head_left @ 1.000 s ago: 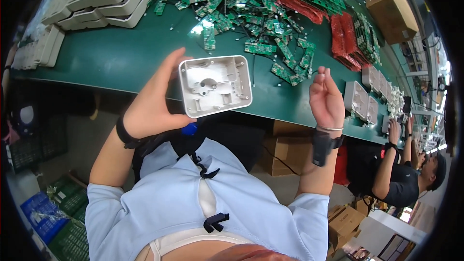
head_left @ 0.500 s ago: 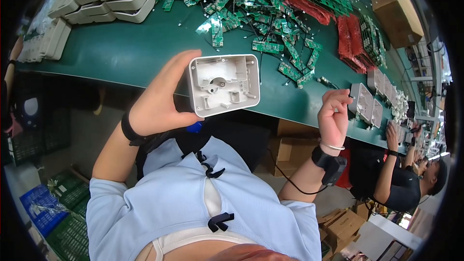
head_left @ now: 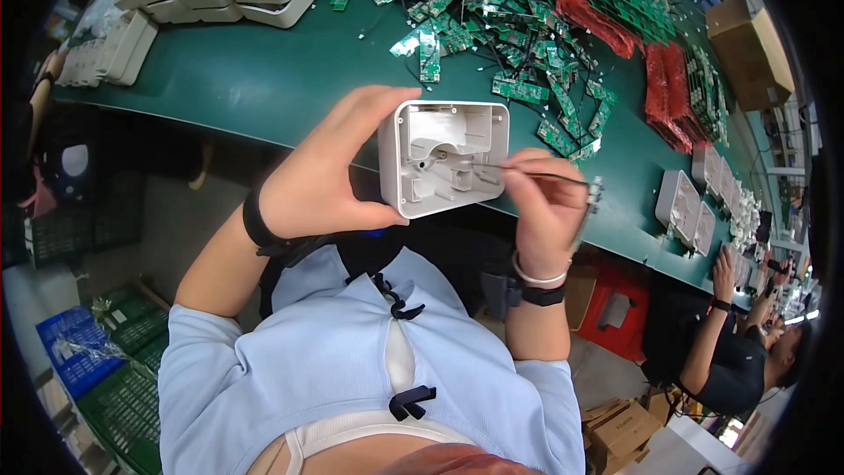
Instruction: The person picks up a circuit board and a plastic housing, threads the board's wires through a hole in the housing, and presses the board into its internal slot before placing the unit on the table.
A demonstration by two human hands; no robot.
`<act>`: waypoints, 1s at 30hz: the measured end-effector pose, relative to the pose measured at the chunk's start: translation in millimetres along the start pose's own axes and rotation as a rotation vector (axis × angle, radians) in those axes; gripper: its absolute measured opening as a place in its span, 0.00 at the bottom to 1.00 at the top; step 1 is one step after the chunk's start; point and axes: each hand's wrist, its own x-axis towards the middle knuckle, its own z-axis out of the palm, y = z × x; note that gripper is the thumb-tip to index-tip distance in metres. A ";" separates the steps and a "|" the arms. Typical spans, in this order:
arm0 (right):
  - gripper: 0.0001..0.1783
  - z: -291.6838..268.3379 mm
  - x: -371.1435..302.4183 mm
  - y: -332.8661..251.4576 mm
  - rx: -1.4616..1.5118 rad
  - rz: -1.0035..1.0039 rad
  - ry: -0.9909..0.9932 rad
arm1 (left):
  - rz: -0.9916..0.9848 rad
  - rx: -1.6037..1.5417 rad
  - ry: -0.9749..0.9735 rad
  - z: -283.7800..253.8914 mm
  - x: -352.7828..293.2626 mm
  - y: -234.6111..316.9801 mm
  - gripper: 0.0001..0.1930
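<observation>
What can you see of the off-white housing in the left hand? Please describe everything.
The housing is an off-white rounded rectangular box, apparently plastic, with small posts, ribs and a curved wall inside. Its open side faces the camera. The left hand holds it by its left side, slightly tilted, by the near edge of the green table. A thin dark cable in the right hand appears over its interior; whether it touches is unclear.

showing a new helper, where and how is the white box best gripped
Likely the left end of the white box, from the left, spanned between thumb and fingers as the left hand does: that end is walled, leaving the open face uncovered.
</observation>
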 end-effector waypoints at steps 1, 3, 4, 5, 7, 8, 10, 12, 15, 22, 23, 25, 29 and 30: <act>0.11 6.6 0.0 3.1 -0.112 -0.007 -0.082 | 0.001 0.011 0.001 0.2 -0.4 0.9 0.56; 0.11 13.9 2.0 6.1 -0.222 -0.016 -0.161 | 0.003 0.025 0.000 -0.2 -0.1 2.2 0.56; 0.11 16.0 3.3 7.3 -0.310 -0.090 -0.190 | 0.005 0.019 0.000 -0.1 0.0 2.7 0.56; 0.11 17.7 4.4 8.2 -0.398 -0.165 -0.218 | 0.008 0.013 0.000 -0.1 0.0 3.1 0.56; 0.12 20.9 5.4 8.1 -0.485 -0.239 -0.245 | 0.010 0.008 -0.001 0.7 0.0 4.1 0.56; 0.11 22.4 6.2 6.8 -0.525 -0.270 -0.257 | 0.009 0.001 0.001 1.3 -0.1 4.7 0.56; 0.11 25.5 7.2 4.2 -0.606 -0.332 -0.281 | 0.008 -0.013 0.004 3.0 -0.1 5.5 0.56; 0.11 30.2 6.1 3.1 -0.630 -0.358 -0.272 | 0.003 -0.032 0.004 4.9 -0.5 6.6 0.56; 0.12 36.9 3.1 0.4 -0.677 -0.412 -0.255 | -0.004 -0.070 0.008 7.9 -1.4 7.5 0.55; 0.10 45.6 -3.5 -6.7 -0.908 -0.418 -0.257 | 0.052 -0.193 0.010 19.7 -3.2 -5.4 0.55; 0.10 45.4 -3.5 -7.7 -0.909 -0.416 -0.255 | 0.052 -0.194 0.008 20.1 -3.6 -5.2 0.55; 0.10 43.5 -1.9 -10.0 -0.871 -0.230 -0.311 | -0.015 -0.319 -0.013 20.8 -5.7 -4.2 0.54; 0.10 36.4 -2.1 -9.5 -0.679 -0.113 -0.302 | -0.142 -0.450 -0.048 13.8 -6.5 0.2 0.54; 0.10 33.9 -2.5 -8.3 -0.593 -0.100 -0.285 | -0.191 -0.484 -0.060 12.0 -6.1 1.1 0.54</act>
